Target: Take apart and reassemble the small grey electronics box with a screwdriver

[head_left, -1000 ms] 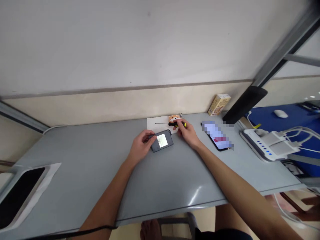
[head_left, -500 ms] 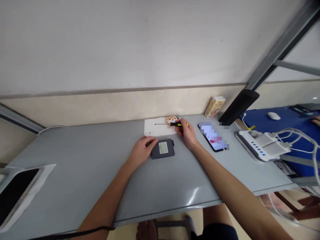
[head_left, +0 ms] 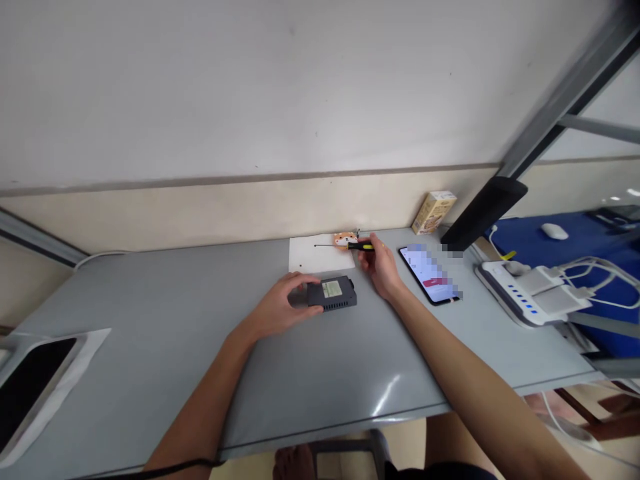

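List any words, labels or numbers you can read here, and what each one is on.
None can be read.
Label on the dark grey box held by the left hand: too small.
Phone screen: blurred out.
Small carton by the wall: print too blurred.
White paper: no text visible.

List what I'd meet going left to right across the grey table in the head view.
Black tray in white wrap → left hand → dark grey box gripped by it → right hand on the yellow-and-black screwdriver → phone → white power strip.
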Motion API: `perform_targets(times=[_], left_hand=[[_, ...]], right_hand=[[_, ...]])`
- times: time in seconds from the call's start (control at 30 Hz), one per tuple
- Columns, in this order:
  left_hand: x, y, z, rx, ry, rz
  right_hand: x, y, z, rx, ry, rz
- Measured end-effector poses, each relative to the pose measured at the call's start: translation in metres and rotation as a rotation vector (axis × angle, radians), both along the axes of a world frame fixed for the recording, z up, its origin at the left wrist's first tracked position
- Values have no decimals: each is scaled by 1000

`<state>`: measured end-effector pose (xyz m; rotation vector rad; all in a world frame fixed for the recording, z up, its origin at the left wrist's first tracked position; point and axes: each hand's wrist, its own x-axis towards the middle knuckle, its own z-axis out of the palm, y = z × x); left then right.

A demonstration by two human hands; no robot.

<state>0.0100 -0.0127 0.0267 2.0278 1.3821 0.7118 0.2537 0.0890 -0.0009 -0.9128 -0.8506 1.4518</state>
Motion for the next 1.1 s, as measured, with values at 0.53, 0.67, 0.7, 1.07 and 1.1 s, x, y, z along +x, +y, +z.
perform_targets(times=[0.53,0.67,0.7,1.07,1.1], left_hand=[[2,4,-15,67,-169,185],[1,0,-15,182,-153,222],[1,-1,-15,208,-131,227],[3,-4,-14,455,5,177],[3,-4,-13,445,9,170]], right_hand=[[-1,-12,14,-9,51,163],[-2,-13,11,-17,27,170],[-2,-13,10,-15,23,175],[-3,-13,8,-21,-18,168],[-3,-13,8,-15,-23,166]])
